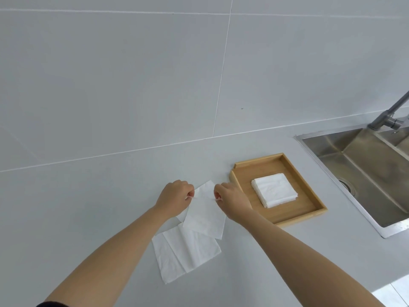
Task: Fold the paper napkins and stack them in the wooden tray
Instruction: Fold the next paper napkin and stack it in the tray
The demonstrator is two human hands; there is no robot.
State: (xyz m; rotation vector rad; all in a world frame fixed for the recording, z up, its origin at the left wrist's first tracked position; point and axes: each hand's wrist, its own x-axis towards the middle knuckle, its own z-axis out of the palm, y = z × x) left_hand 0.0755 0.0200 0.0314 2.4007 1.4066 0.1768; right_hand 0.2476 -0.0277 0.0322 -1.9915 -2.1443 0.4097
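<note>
A white paper napkin [204, 214] is lifted off the grey counter, pinched at its upper edge by both hands. My left hand [176, 199] grips its left corner and my right hand [232, 201] grips its right corner. Under and in front of it, unfolded white napkins [183, 255] lie flat on the counter. To the right stands the wooden tray [245, 173], holding a neat stack of folded napkins [274, 189] in its middle. My right hand is just left of the tray's near-left rim.
A steel sink [363, 171] is set into the counter right of the tray, with a faucet [389, 116] at its back. A tiled wall rises behind the counter. The counter's front edge shows at the lower right.
</note>
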